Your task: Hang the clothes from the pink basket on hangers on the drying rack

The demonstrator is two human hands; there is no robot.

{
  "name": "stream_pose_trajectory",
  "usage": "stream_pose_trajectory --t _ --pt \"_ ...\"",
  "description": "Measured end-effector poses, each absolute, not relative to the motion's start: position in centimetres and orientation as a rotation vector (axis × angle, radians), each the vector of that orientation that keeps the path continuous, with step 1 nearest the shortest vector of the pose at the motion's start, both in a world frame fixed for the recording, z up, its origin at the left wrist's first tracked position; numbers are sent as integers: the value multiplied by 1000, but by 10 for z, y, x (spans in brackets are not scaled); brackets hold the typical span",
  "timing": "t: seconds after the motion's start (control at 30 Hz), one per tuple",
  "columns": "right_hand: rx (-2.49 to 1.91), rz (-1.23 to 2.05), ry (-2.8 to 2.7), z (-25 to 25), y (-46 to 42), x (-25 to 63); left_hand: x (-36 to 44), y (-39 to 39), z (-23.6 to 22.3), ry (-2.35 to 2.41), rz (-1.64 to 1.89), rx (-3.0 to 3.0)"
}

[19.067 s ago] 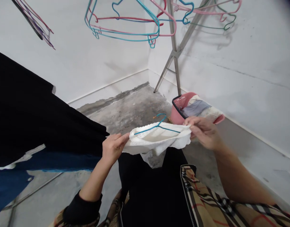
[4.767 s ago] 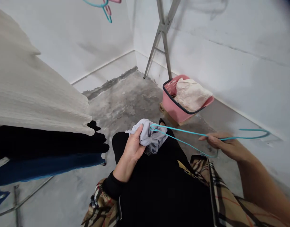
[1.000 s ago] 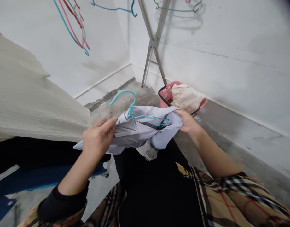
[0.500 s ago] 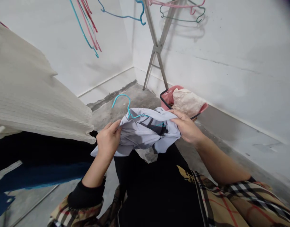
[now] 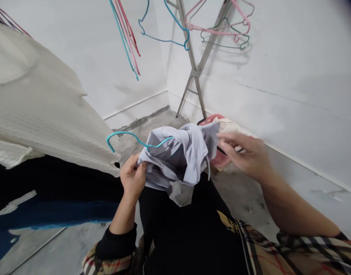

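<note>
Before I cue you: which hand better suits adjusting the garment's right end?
Probably the right hand: its blurred fingers are at that end, contact unclear; the left hand grips the grey garment near the hanger.

Surface below you: grey concrete floor point(image 5: 238, 198), patchy and rough toward the wall corner. Metal X-frame stand point(image 5: 195, 72), upper centre: you see its left foot on the concrete. Pink basket point(image 5: 220, 159), right of centre: base partly hidden. Metal rod point(image 5: 35, 251), lower left: contact unclear.

The lilac garment point(image 5: 194, 152) is matt cloth, the turquoise hanger point(image 5: 138, 140) smooth.
</note>
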State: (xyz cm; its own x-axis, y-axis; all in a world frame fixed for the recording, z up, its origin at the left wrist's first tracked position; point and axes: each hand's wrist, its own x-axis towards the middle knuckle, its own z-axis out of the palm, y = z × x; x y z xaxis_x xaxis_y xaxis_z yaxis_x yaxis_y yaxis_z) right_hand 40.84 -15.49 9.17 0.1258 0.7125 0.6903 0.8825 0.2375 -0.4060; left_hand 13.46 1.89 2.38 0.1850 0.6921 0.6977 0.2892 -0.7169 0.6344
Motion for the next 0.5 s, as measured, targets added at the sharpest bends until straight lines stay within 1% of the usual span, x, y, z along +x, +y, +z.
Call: stream_pose_trajectory --t 0.07,0.17,0.33,0.5 --pt "-1627 -537 -1702 99 -146 420 132 23 27 864 1549 2145" --pt "-1726 -692 -2000 98 -130 432 132 25 31 799 1518 2177" --pt "-1560 -591 -2163 85 -117 430 141 19 38 706 1438 2168" --pt "-1461 -448 -2134 92 -122 416 147 13 53 553 1349 2237"
